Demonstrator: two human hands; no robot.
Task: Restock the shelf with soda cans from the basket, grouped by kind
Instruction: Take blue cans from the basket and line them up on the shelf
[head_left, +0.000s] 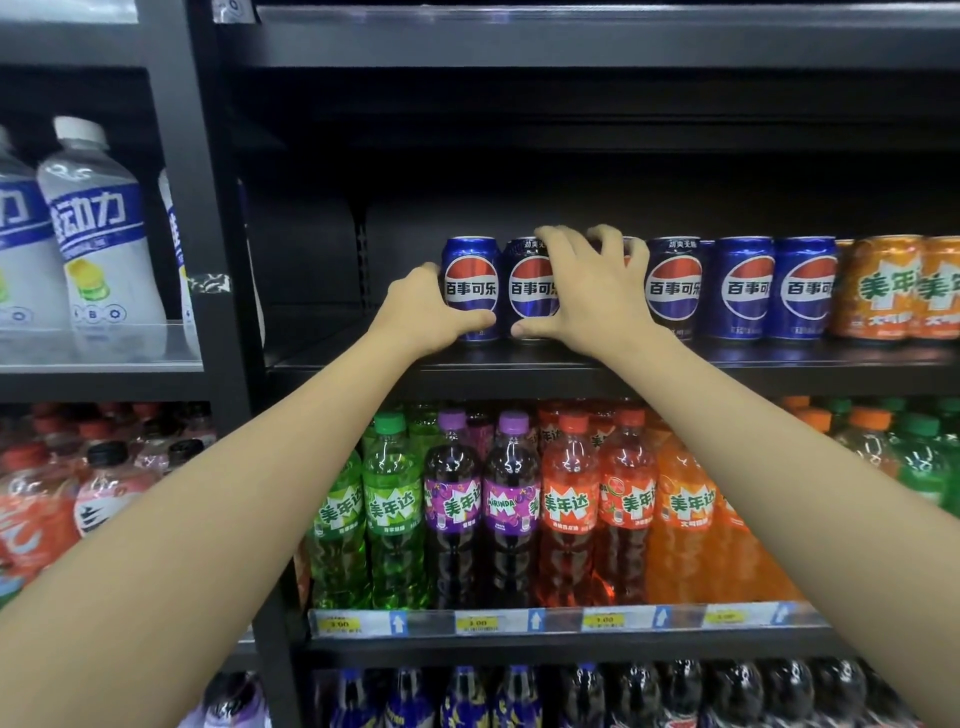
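Left hand (423, 312) wrapped rnd far-left blue metal cola can (470, 288) on black metal shelf (779, 364), right hand (592, 291) w/ fingers spread, clamped over next dark cola can (527, 291).

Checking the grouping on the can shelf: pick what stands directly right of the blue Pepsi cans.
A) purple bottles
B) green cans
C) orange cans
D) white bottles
C: on the can shelf, the orange cans stand right beside the last blue Pepsi can, at the row's right end.
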